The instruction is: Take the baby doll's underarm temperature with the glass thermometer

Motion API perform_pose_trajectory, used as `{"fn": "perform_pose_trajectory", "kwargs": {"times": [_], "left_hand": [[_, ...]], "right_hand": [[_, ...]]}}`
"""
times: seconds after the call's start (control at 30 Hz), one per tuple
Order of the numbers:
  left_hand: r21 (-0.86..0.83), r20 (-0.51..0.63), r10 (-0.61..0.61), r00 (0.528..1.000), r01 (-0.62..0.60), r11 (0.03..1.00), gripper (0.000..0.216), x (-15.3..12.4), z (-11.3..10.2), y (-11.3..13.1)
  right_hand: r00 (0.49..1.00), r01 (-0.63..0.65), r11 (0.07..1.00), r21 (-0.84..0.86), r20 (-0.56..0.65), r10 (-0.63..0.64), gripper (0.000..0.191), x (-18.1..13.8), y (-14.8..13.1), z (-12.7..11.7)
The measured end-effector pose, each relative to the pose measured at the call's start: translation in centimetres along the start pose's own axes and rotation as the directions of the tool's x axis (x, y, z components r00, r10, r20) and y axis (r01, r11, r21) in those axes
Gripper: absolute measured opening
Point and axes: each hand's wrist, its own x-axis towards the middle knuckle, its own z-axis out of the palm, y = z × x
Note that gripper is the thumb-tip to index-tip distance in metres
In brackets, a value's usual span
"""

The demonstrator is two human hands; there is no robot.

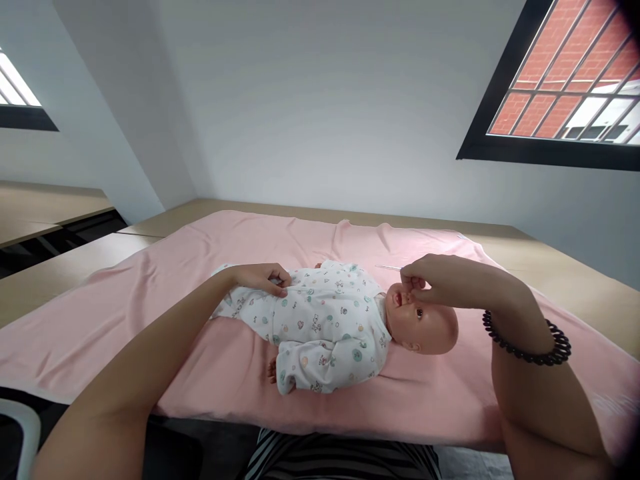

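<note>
A baby doll (427, 327) in a white patterned sleepsuit (320, 323) lies on its back on a pink blanket (165, 280), head to the right. My left hand (263, 277) rests on the doll's hip and leg, fingers curled onto the suit. Over the doll's face, my right hand (440, 280) is pinched shut on a thin stick (389, 267) that pokes out to the left, fingertips by the doll's nose and mouth. A black beaded bracelet (527, 340) circles my right wrist.
The blanket covers a light wooden table (565, 267) set against a grey wall. More tables (45, 213) stand at the left. A window (575, 87) shows a brick wall at upper right. My striped clothing (340, 460) is at the near edge.
</note>
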Motion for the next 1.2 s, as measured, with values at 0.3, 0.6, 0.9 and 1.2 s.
{"fn": "perform_pose_trajectory", "kwargs": {"times": [0.3,0.6,0.9,1.2], "left_hand": [[0.018,-0.001,0.012,1.0,-0.012,1.0,0.036,0.1,0.0,0.1],[0.009,0.005,-0.002,1.0,0.002,1.0,0.034,0.1,0.1,0.2],[0.009,0.001,0.004,1.0,-0.004,1.0,0.034,0.0,0.1,0.1],[0.019,-0.003,0.006,1.0,-0.006,1.0,0.035,0.1,0.0,0.0]], "right_hand": [[0.978,0.206,0.965,0.162,-0.001,-0.208,0.016,0.0,0.1,-0.4],[0.981,0.172,0.955,0.243,0.042,-0.188,0.021,0.5,0.4,-0.2],[0.976,0.194,0.949,0.248,0.045,-0.211,0.03,1.2,0.9,0.2],[0.962,0.244,0.933,0.265,0.056,-0.267,0.022,1.1,0.8,-0.1]]}}
